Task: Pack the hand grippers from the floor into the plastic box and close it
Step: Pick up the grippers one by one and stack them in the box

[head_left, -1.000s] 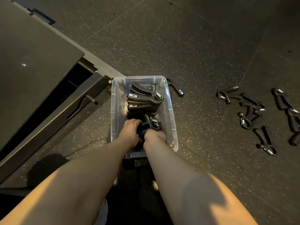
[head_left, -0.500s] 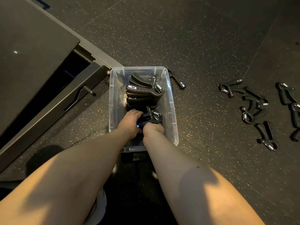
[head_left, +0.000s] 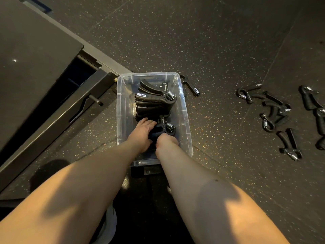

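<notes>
While both hands are down inside the container, we record one hand gripper (head_left: 164,128) lying in the near half of the plastic box (head_left: 184,110). Its spring coil is turned toward the right wall, and it sits close against a stacked row of grippers (head_left: 154,100) that fills the far half. The left hand (head_left: 142,132) rests on the handle side with its fingers fairly straight, pressing rather than grasping. The right hand (head_left: 167,140) is curled at the near end of the handles with its fingertips hidden. We judge that it grips the gripper, though the grasp itself is not fully visible.

The box stands uncovered on the speckled floor (head_left: 211,50), with a metal frame (head_left: 70,111) just beside it on the left.

In our judgement the step in hand is seating this gripper against the row, and packing is only part done. A single gripper (head_left: 190,86) lies just beside the box's far right corner. A scattered group (head_left: 274,111) lies well apart to the right, some of it cut off by the picture's edge.

The next move calls for letting go, withdrawing both hands and reaching for the loose pieces. Each should be laid parallel to the row so the rest will fit below the rim. We can identify no lid, and a dark object (head_left: 147,171) under the box's near end cannot be made out.
</notes>
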